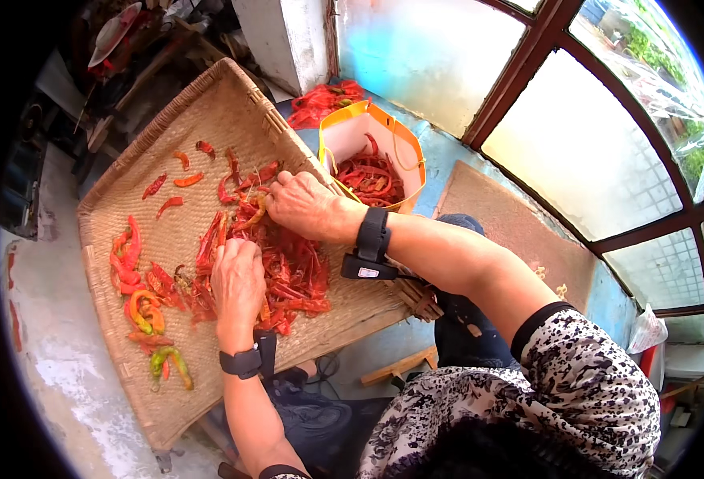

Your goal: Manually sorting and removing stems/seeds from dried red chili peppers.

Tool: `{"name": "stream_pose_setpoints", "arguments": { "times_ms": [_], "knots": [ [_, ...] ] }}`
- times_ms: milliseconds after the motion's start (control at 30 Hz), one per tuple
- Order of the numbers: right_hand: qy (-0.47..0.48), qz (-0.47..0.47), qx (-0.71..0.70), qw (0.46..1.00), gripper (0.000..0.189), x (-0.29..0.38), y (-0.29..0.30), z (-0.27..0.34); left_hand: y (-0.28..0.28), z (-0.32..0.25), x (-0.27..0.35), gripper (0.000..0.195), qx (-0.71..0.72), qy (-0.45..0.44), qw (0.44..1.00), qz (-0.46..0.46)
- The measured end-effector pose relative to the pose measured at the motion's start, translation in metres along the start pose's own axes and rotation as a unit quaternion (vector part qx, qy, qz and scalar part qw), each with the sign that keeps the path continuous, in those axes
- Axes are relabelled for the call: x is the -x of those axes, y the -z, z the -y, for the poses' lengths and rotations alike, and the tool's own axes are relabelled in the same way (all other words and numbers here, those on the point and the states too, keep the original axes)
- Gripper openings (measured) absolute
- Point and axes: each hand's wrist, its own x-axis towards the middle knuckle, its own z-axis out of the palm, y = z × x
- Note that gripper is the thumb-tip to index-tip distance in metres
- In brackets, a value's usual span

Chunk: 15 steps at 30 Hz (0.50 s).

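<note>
A woven winnowing basket (358,305) lies before me, bearing a heap of red chili peppers (286,275). On the heap's near left side, my left hand (239,281) has its fingers curled down at a red chili. My right hand (307,203) reaches over the far side of the heap, its fingertips at a yellowish-orange chili (253,215); the fingers partly hide what they touch. Several small chilies (188,179) are scattered farther up the weave. Green and orange chilies (169,365) lie in a group with red ones along the left side.
An open paper bag (418,141) with red chilies inside stands just beyond the basket's right rim. Behind it is a red plastic bag (328,99). A brown mat (507,227) lies by the framed windows at right. Wood and clutter (142,66) fill the upper left.
</note>
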Motion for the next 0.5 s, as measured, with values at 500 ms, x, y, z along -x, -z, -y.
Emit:
{"name": "stream_pose_setpoints", "arguments": {
  "times_ms": [500],
  "knots": [
    [-0.016, -0.227, -0.396, 0.890, 0.013, 0.003, 0.024, -0.039, -0.022, -0.005, -0.001, 0.012, -0.017, -0.026, 0.999, -0.010]
  ]
}}
